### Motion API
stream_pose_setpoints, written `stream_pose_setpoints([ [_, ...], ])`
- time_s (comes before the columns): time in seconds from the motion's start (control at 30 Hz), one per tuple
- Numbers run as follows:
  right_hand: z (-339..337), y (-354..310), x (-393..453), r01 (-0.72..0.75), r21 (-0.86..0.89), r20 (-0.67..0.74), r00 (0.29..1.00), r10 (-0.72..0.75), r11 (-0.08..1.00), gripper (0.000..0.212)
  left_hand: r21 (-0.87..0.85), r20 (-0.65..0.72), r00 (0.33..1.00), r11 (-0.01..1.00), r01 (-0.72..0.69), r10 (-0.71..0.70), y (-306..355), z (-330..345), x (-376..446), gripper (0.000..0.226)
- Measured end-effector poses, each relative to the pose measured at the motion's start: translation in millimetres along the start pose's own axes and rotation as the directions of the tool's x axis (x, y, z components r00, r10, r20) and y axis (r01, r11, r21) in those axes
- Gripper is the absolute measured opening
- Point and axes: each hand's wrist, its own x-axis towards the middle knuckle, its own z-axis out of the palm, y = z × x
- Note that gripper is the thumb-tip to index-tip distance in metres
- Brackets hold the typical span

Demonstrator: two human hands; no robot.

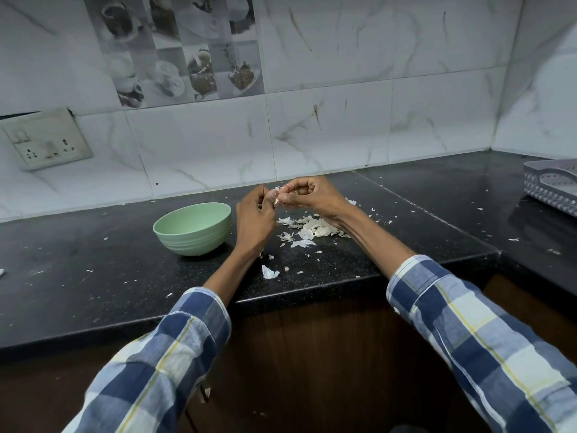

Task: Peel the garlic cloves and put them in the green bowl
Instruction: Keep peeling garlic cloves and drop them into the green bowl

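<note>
A pale green bowl [193,229] stands on the black counter, left of my hands; its inside is hidden from this angle. My left hand [254,218] and my right hand [307,193] meet above the counter, fingers curled, both pinching one small garlic clove [276,196] between their fingertips. The clove is mostly covered by my fingers. A heap of white garlic skins [307,229] lies under and in front of my right wrist.
The black granite counter [93,260] is strewn with skin flakes, one larger piece [269,272] near the front edge. A grey perforated tray [554,182] sits at the far right. A tiled wall with a socket plate [46,140] stands behind.
</note>
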Motion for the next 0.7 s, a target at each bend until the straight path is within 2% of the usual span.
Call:
stream_pose_setpoints([
  [0.2, 2.1, -4.1, -1.1, -0.216, 0.198, 0.115, 0.974, 0.196, 0.956, 0.014, -0.133, 0.077, 0.994, 0.987, 0.092, -0.082, -0.5, -2.4, 0.4, 0.023],
  [0.33, 4.8, -6.3, -2.7, -0.353, 0.412, 0.174, 0.936, 0.308, 0.84, 0.014, -0.213, 0.118, 0.99, 0.972, 0.098, -0.074, -0.5, -3.2, 1.7, 0.018],
  [0.43, 4.9, -7.9, -5.0, -0.374, 0.45, 0.176, 0.927, 0.33, 0.811, 0.018, -0.251, 0.133, 0.988, 0.962, 0.109, -0.077, -0.5, -1.3, 2.4, 0.017],
  [0.5, 5.2, -9.2, -5.4, -0.357, 0.432, 0.16, 0.934, 0.32, 0.828, 0.018, -0.275, 0.13, 0.988, 0.955, 0.111, -0.077, 0.0, -0.8, 2.3, 0.016],
  [0.57, 6.0, -10.1, -4.9, -0.305, 0.332, 0.107, 0.952, 0.286, 0.893, 0.015, -0.254, 0.117, 0.991, 0.962, 0.098, -0.07, 1.2, -0.7, 2.3, 0.018],
  [0.7, 9.5, -6.9, -4.8, -0.162, 0.079, -0.032, 0.986, 0.164, 0.984, 0.028, -0.061, 0.025, 1.0, 0.998, 0.006, -0.004, 1.7, -1.4, -1.2, 0.023],
])
